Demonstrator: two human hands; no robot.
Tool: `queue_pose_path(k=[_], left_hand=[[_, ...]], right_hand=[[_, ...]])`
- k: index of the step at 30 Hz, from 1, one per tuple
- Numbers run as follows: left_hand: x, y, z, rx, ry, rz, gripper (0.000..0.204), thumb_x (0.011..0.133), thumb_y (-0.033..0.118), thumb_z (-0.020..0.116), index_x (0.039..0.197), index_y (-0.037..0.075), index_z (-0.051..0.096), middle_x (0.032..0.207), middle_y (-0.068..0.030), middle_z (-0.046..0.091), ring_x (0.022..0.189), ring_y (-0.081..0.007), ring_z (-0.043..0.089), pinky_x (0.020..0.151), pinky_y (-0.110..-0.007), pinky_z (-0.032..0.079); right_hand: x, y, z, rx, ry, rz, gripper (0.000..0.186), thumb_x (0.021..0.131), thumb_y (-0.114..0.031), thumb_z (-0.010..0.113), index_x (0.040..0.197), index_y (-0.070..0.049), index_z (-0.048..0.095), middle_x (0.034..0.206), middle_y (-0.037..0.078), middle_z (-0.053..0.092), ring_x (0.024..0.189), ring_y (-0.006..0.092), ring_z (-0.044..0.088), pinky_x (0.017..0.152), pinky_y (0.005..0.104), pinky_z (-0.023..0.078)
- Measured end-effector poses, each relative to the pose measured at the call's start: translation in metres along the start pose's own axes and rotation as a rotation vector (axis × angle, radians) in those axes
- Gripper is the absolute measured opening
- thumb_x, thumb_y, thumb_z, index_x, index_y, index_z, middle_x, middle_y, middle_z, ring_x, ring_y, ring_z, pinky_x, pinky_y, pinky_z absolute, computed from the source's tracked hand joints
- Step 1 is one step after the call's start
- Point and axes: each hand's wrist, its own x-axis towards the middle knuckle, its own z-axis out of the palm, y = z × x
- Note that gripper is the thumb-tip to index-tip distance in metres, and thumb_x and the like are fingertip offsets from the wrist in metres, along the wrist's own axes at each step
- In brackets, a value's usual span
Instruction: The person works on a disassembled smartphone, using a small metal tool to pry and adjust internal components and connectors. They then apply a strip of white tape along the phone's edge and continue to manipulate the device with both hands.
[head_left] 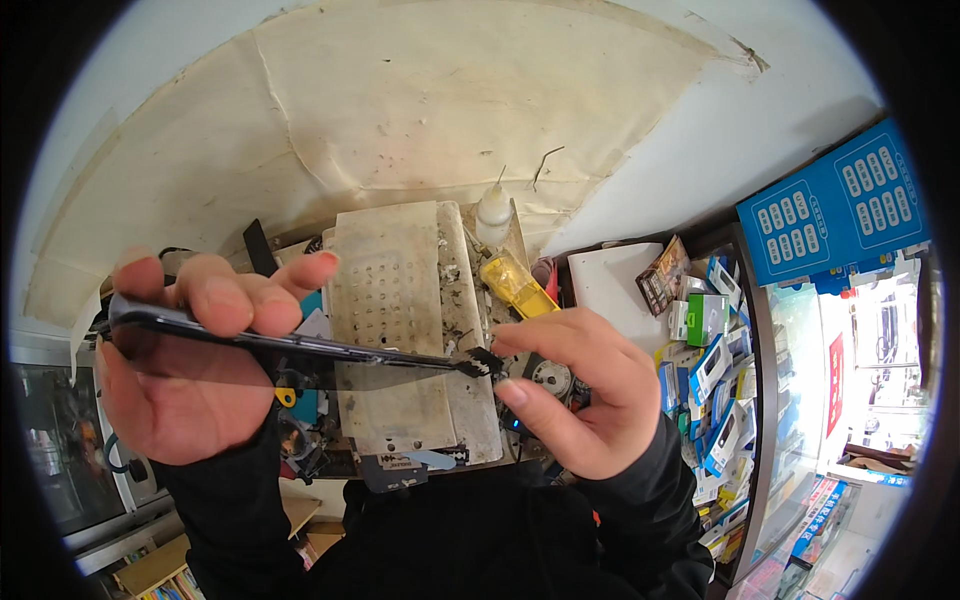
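Observation:
My left hand point(200, 420) grips a dark, thin smartphone point(290, 345), seen nearly edge-on, with its fingers above and its palm and thumb below. The phone slants across the work area, its far end pointing to my right hand point(600, 400). Between my right thumb and forefinger is a small black brush point(479, 362) with ragged bristles, close against that end of the phone; whether they touch is hard to tell. Below them lies a worn, stained work board point(385, 300) with rows of small holes.
Behind the board stand a white dropper bottle point(494, 212) and a yellow tool point(520, 284). A dark flat piece point(395, 474) and a light blade-shaped piece point(430, 459) lie at the front edge. Boxed accessories point(712, 365) crowd the right, beside a glass case point(800, 400).

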Motion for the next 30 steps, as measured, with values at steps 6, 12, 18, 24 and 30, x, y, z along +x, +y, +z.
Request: queue_pose_path(k=[6, 12, 18, 24, 30], left_hand=[[0.011, 0.002, 0.009, -0.071, -0.011, -0.096, 0.049, 0.112, 0.046, 0.042, 0.153, 0.020, 0.052, 0.114, -0.0006, 0.060, 0.108, -0.0196, 0.061, 0.122, -0.063, 0.030], [0.014, -0.001, 0.014, -0.119, 0.048, -0.073, 0.053, 0.112, 0.043, 0.044, 0.158, 0.016, 0.047, 0.113, 0.0001, 0.060, 0.106, -0.0190, 0.061, 0.121, -0.061, 0.032], [0.017, -0.002, 0.014, -0.070, 0.009, -0.064, 0.047, 0.112, 0.042, 0.045, 0.151, 0.016, 0.049, 0.111, 0.0005, 0.061, 0.105, -0.0183, 0.061, 0.118, -0.058, 0.035], [0.018, 0.000, 0.017, -0.050, 0.046, -0.089, 0.044, 0.111, 0.044, 0.047, 0.144, 0.016, 0.051, 0.110, -0.0001, 0.060, 0.104, -0.0188, 0.060, 0.116, -0.058, 0.037], [0.017, -0.001, 0.021, -0.052, 0.102, -0.095, 0.045, 0.109, 0.046, 0.048, 0.142, 0.016, 0.051, 0.112, -0.0017, 0.059, 0.106, -0.0205, 0.059, 0.115, -0.059, 0.038]], right_hand=[[0.011, 0.007, 0.018, 0.095, 0.006, 0.068, 0.013, 0.086, 0.000, 0.082, 0.096, -0.002, 0.073, 0.088, 0.010, 0.073, 0.080, 0.0266, 0.069, 0.072, 0.0347, 0.053], [0.004, 0.009, 0.027, 0.049, 0.091, 0.019, 0.014, 0.083, 0.002, 0.083, 0.091, -0.003, 0.073, 0.084, 0.009, 0.073, 0.076, 0.0249, 0.068, 0.068, 0.0341, 0.053], [-0.007, 0.015, 0.039, 0.062, 0.186, -0.048, 0.018, 0.081, 0.005, 0.084, 0.092, -0.003, 0.073, 0.086, 0.009, 0.074, 0.075, 0.0237, 0.069, 0.067, 0.0333, 0.053], [-0.011, 0.023, 0.045, 0.077, 0.214, -0.083, 0.021, 0.081, 0.006, 0.084, 0.096, -0.003, 0.072, 0.088, 0.010, 0.075, 0.076, 0.0245, 0.069, 0.068, 0.0335, 0.054], [-0.011, 0.023, 0.049, 0.104, 0.228, -0.036, 0.019, 0.082, 0.005, 0.083, 0.094, -0.003, 0.071, 0.086, 0.010, 0.075, 0.075, 0.0248, 0.069, 0.067, 0.0328, 0.053]])
